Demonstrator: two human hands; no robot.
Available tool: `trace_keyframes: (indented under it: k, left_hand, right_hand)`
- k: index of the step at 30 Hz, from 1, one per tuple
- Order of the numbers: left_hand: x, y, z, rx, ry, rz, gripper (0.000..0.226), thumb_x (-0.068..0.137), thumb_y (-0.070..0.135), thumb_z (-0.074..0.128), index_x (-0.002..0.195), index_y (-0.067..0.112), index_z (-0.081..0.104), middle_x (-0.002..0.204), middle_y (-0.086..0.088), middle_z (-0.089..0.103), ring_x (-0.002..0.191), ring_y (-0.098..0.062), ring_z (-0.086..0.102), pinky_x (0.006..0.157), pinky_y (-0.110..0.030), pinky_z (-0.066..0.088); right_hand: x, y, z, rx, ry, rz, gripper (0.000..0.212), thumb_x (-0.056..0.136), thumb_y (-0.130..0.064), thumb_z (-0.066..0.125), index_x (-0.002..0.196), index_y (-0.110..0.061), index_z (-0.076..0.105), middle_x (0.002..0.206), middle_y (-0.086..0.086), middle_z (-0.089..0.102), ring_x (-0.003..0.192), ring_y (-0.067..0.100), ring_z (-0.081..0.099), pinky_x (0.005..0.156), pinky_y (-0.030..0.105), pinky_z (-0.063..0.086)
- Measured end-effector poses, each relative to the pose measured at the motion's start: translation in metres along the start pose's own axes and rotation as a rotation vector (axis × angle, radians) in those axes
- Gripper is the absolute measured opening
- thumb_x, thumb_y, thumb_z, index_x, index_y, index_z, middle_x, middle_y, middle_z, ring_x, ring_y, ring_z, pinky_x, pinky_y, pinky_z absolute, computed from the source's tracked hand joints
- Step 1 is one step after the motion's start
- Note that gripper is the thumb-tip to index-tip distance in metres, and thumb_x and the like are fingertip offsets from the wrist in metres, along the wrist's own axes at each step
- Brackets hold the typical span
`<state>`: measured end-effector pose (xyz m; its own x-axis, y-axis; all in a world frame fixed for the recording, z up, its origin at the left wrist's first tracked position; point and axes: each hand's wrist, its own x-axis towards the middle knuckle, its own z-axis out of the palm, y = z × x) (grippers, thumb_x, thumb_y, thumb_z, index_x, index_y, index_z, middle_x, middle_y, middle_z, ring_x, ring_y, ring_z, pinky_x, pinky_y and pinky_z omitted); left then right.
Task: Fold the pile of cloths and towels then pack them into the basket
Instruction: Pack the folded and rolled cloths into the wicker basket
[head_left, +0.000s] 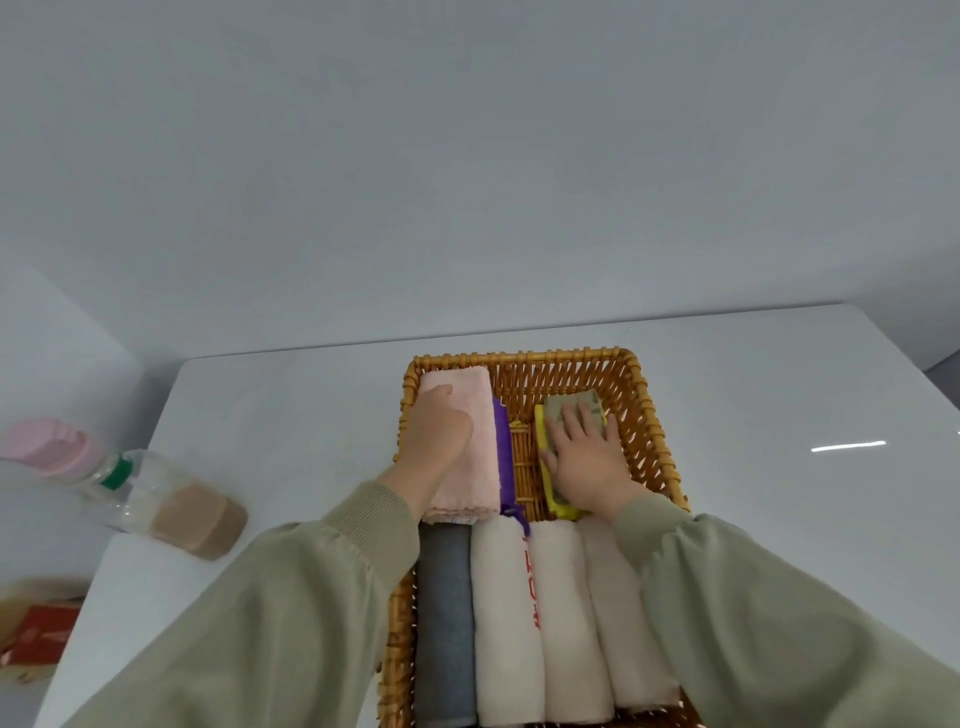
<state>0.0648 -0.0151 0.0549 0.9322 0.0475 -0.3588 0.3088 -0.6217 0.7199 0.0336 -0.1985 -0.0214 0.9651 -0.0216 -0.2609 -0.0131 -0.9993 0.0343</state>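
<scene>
A wicker basket (649, 415) stands on the white table. In its near half lie a grey rolled towel (444, 623) and three pale rolled towels (561, 623) side by side. In the far left part lies a folded pink towel (475, 415) with a purple cloth (502, 452) along its right edge. My left hand (434, 436) rests on the pink towel with fingers curled under. My right hand (587, 457) lies flat with spread fingers on a folded olive and yellow cloth (566, 402) in the far right part.
A clear plastic bottle (171, 499) with brown liquid and a green cap lies at the table's left edge, beside a pink-capped container (52, 447). A red packet (39, 631) sits lower left. The table (779, 467) extends right of the basket.
</scene>
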Motion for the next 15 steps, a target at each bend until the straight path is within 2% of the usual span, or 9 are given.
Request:
trace_keyframes:
  k: [2,3,4,5,6,8,11,13,15]
  left_hand:
    - [-0.002,-0.003,-0.009,0.017,-0.019,-0.010,0.055,0.098,0.001,0.031,0.150,0.015,0.025,0.156,-0.006,0.024,0.142,-0.025,0.024,0.112,-0.034,0.026]
    - [-0.002,-0.003,-0.013,0.031,-0.042,-0.019,0.055,0.098,0.001,0.031,0.151,0.014,0.024,0.157,-0.007,0.023,0.143,-0.026,0.023,0.112,-0.034,0.025]
    - [-0.002,-0.003,-0.016,0.047,-0.066,-0.044,0.054,0.098,0.002,0.030,0.151,0.013,0.023,0.157,-0.008,0.022,0.143,-0.027,0.023,0.113,-0.034,0.025]
    - [0.001,-0.001,-0.019,0.062,-0.090,-0.079,0.053,0.099,0.003,0.030,0.151,0.012,0.022,0.156,-0.010,0.022,0.142,-0.028,0.025,0.112,-0.034,0.026]
    - [0.003,0.001,-0.020,0.081,-0.116,-0.119,0.052,0.100,0.005,0.031,0.150,0.010,0.022,0.155,-0.012,0.025,0.140,-0.029,0.029,0.110,-0.034,0.029]
    - [0.005,0.003,-0.023,0.120,-0.130,-0.187,0.047,0.100,0.008,0.034,0.146,0.004,0.028,0.146,-0.016,0.036,0.130,-0.030,0.040,0.102,-0.033,0.037]
    - [0.004,0.008,-0.025,0.108,-0.177,-0.252,0.048,0.100,0.012,0.041,0.146,0.004,0.028,0.142,-0.018,0.039,0.126,-0.031,0.043,0.105,-0.037,0.039]
    - [0.001,0.010,-0.026,0.063,-0.212,-0.248,0.058,0.100,0.014,0.041,0.151,0.009,0.016,0.149,-0.017,0.029,0.131,-0.033,0.037,0.108,-0.042,0.037]
    - [-0.001,0.014,-0.028,0.063,-0.224,-0.264,0.059,0.100,0.015,0.042,0.152,0.010,0.014,0.150,-0.015,0.028,0.132,-0.032,0.037,0.108,-0.042,0.038]
  right_hand:
    - [-0.002,-0.018,-0.016,0.258,0.216,0.052,0.044,0.101,-0.035,0.027,0.135,-0.015,0.047,0.140,0.008,0.046,0.134,0.026,0.036,0.114,0.042,0.023]
    - [-0.005,-0.027,-0.026,0.486,0.263,0.108,0.036,0.101,-0.031,0.032,0.123,-0.015,0.056,0.121,0.004,0.058,0.117,0.021,0.051,0.101,0.033,0.040]
    - [-0.006,-0.038,-0.035,0.727,0.228,0.165,0.030,0.100,-0.029,0.037,0.115,-0.016,0.059,0.104,-0.001,0.062,0.098,0.015,0.059,0.082,0.026,0.048]
    - [-0.006,-0.047,-0.042,0.933,0.153,0.206,0.027,0.100,-0.029,0.041,0.113,-0.016,0.060,0.095,-0.004,0.062,0.083,0.011,0.059,0.066,0.021,0.046]
    - [-0.006,-0.056,-0.047,1.040,0.092,0.213,0.026,0.099,-0.030,0.045,0.115,-0.016,0.060,0.092,-0.005,0.061,0.076,0.007,0.057,0.059,0.018,0.043]
    - [-0.006,-0.069,-0.049,1.058,0.045,0.185,0.027,0.096,-0.028,0.052,0.119,-0.015,0.057,0.094,-0.005,0.058,0.073,0.004,0.053,0.057,0.015,0.041]
    - [-0.017,-0.080,-0.049,0.893,0.156,0.071,0.025,0.094,-0.019,0.054,0.119,-0.018,0.057,0.095,-0.004,0.052,0.073,0.004,0.048,0.060,0.014,0.038]
    - [-0.023,-0.082,-0.042,0.676,0.210,-0.099,0.026,0.095,-0.014,0.049,0.117,-0.018,0.062,0.105,-0.002,0.054,0.088,0.010,0.052,0.076,0.017,0.043]
    - [-0.027,-0.080,-0.031,0.567,0.144,-0.191,0.031,0.096,-0.011,0.045,0.119,-0.015,0.064,0.115,0.000,0.056,0.106,0.016,0.051,0.092,0.022,0.040]
